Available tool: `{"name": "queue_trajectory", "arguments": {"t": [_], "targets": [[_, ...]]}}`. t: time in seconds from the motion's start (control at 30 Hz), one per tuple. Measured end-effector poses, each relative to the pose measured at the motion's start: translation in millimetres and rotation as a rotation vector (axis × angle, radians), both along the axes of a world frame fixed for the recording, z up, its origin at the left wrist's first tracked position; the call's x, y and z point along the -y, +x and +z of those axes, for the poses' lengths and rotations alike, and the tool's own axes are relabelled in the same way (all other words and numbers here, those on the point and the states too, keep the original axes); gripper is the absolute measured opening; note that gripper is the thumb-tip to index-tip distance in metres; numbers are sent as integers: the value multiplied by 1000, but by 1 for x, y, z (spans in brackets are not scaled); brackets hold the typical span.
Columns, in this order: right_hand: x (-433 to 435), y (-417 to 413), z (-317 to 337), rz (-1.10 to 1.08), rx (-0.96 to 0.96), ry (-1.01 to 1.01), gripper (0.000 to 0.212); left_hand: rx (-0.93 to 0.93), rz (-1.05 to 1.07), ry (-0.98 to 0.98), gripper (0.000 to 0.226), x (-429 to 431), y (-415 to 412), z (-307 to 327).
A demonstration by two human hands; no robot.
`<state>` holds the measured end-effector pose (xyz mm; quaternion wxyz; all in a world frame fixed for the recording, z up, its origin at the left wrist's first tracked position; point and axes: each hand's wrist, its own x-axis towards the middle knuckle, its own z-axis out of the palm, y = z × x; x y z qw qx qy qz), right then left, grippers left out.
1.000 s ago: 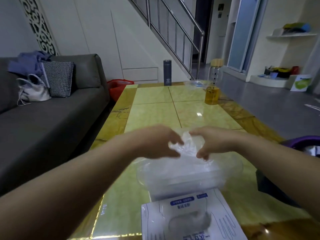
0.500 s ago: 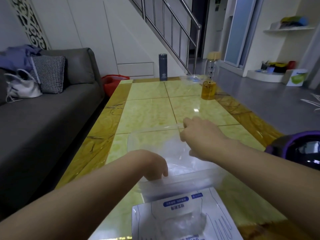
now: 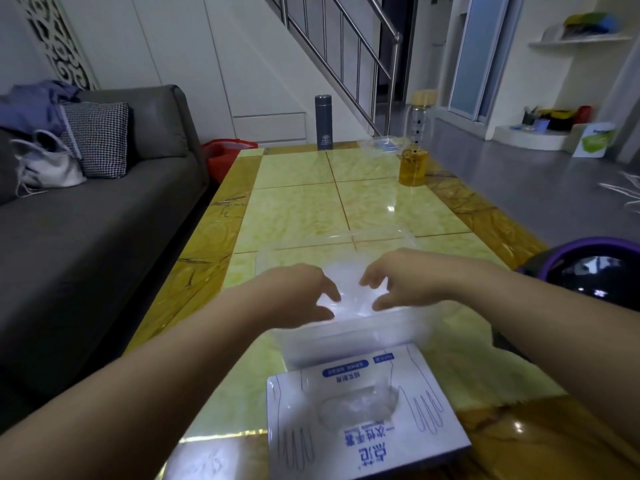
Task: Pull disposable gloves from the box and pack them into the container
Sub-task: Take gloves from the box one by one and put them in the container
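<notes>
The yellow marble table point(image 3: 294, 209) is seen running from near to far, with a grey sofa point(image 3: 104, 220) along its left side. At the near edge the glove box point(image 3: 363, 441) is laid flat, and crumpled gloves point(image 3: 360, 407) are shown in its opening. Just beyond it the container point(image 3: 391, 336) is placed. Both forearms are stretched forward, palms down. The left hand point(image 3: 294, 296) and right hand point(image 3: 405, 282) are held close together with curled fingers, and a clear glove point(image 3: 349, 292) is pinched between them over the container.
</notes>
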<state>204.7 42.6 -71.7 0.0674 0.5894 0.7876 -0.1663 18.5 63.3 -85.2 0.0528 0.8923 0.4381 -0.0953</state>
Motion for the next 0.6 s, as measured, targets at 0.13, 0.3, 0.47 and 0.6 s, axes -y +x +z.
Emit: {"name": "queue_trajectory", "arguments": {"t": [0.13,0.3,0.47,0.6], "targets": [[38,13,8,-29,-155,37,39,170,16,90,27,31,-12,10],[70,22,-1,-38,-91,97,29,270,45,11,29,65,-12,5],[98,33,-5,-85,-85,287,34,379,-10,296,31,96,-7,-4],[132,26,-8,-44,-243,502,26,322,-62,195,35,123,0,-18]]}}
